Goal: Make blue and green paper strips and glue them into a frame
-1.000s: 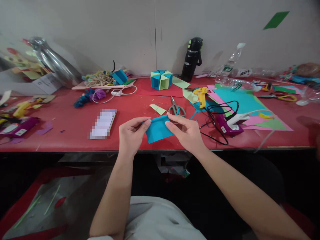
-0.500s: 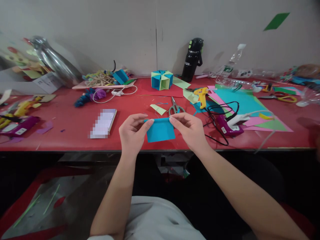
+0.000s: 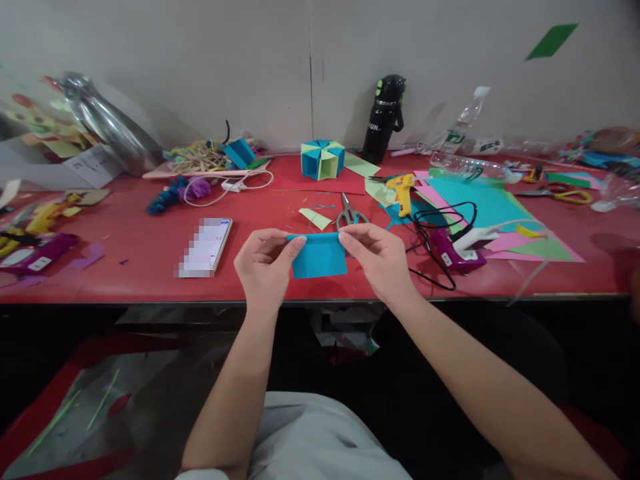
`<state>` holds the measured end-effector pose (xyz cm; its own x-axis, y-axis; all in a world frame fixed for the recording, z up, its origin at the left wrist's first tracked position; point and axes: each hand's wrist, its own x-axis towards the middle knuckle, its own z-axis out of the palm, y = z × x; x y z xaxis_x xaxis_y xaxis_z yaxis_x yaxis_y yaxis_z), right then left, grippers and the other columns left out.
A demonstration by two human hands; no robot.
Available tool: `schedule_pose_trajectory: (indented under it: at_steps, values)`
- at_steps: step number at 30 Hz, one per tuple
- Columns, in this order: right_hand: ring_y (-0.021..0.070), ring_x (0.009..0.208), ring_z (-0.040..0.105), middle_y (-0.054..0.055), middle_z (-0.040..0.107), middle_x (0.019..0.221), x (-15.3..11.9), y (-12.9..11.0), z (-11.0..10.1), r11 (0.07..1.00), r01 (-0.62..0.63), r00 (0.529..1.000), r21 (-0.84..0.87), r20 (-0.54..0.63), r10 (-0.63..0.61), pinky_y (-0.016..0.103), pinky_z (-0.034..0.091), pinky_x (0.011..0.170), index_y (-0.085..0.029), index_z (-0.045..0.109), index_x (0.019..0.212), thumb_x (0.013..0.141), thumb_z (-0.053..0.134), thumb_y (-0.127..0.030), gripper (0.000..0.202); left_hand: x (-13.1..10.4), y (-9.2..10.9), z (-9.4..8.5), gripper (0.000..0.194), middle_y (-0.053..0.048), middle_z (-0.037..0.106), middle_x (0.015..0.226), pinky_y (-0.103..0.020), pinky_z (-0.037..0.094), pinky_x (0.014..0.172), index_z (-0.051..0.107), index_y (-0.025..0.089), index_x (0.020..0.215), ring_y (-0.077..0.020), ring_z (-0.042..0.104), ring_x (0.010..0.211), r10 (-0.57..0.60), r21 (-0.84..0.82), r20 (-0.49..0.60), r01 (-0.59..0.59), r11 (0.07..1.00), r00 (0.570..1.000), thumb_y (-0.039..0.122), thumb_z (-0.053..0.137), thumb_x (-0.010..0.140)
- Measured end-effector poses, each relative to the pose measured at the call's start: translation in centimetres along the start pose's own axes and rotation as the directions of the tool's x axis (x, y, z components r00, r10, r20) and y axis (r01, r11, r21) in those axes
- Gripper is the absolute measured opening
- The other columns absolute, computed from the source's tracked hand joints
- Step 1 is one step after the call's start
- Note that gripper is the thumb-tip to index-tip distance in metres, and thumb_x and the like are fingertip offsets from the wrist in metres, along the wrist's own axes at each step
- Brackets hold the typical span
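A small blue sheet of paper hangs between my hands above the table's front edge, its top edge folded over in a narrow strip. My left hand pinches the upper left corner between thumb and fingers. At the upper right corner, my right hand grips it the same way. Just beyond lie grey-handled scissors and a pale green paper scrap. Farther back stands a blue and pale green folded-paper ring.
On the red table lies a phone to the left. To the right are a yellow glue gun, a purple power strip with cables, and coloured paper sheets. A black bottle stands at the back.
The blue paper's lower edge has come up slightly and looks more level. My left hand has shifted a little to the left; both hands keep their pinch.
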<state>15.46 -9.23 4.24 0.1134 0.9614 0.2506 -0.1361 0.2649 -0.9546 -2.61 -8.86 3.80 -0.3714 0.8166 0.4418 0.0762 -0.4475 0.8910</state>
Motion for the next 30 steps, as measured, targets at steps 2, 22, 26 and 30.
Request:
schedule_pose_trajectory:
  at_steps: [2, 22, 26, 30]
  values:
    - [0.0180, 0.083, 0.073, 0.003, 0.079, 0.089, 0.0, 0.1, 0.0, 1.000, 0.000, 1.000, 0.005, -0.012, 0.001, 0.035, 0.062, 0.080, -0.024, 0.080, 0.094, 0.080, 0.082, -0.037, 0.020, -0.1, 0.0, 0.2, 0.022, 0.000, 0.076, 0.077, -0.024, 0.059, 0.065, 0.072, 0.020, 0.086, -0.0138, 0.073, 0.072, 0.016, -0.002, -0.024, -0.016, 1.000, 1.000, 0.029, 0.088, 0.073]
    - [0.0214, 0.089, 0.074, 0.004, 0.080, 0.096, 0.2, 0.4, -0.5, 0.995, 0.049, 0.999, -0.092, -0.016, -0.051, 0.039, 0.064, 0.082, -0.025, 0.082, 0.103, 0.085, 0.079, -0.039, 0.023, 0.1, 0.0, 0.0, 0.019, -0.003, 0.079, 0.086, -0.029, 0.063, 0.077, 0.077, 0.020, 0.087, -0.0173, 0.077, 0.082, -0.029, -0.045, 0.011, 0.029, 0.999, 1.000, 0.030, 0.087, 0.074]
    - [0.0202, 0.080, 0.074, 0.003, 0.079, 0.089, 0.2, 0.0, -0.6, 0.990, 0.062, 0.998, -0.127, 0.007, -0.062, 0.038, 0.063, 0.076, -0.025, 0.082, 0.100, 0.085, 0.078, -0.040, 0.021, 0.4, -0.1, -0.5, 0.021, -0.003, 0.079, 0.085, -0.029, 0.063, 0.076, 0.077, 0.020, 0.087, -0.0175, 0.076, 0.081, -0.065, -0.061, 0.053, 0.068, 0.996, 0.996, 0.030, 0.089, 0.072]
    - [0.0192, 0.074, 0.073, 0.003, 0.079, 0.085, 0.3, -0.4, -0.7, 0.982, 0.095, 0.995, -0.165, 0.041, -0.089, 0.037, 0.063, 0.074, -0.024, 0.082, 0.098, 0.085, 0.078, -0.037, 0.019, 0.7, -0.4, -1.0, 0.023, -0.004, 0.079, 0.083, -0.027, 0.062, 0.075, 0.077, 0.019, 0.085, -0.0158, 0.076, 0.079, -0.134, -0.115, 0.095, 0.144, 0.983, 0.986, 0.028, 0.091, 0.069]
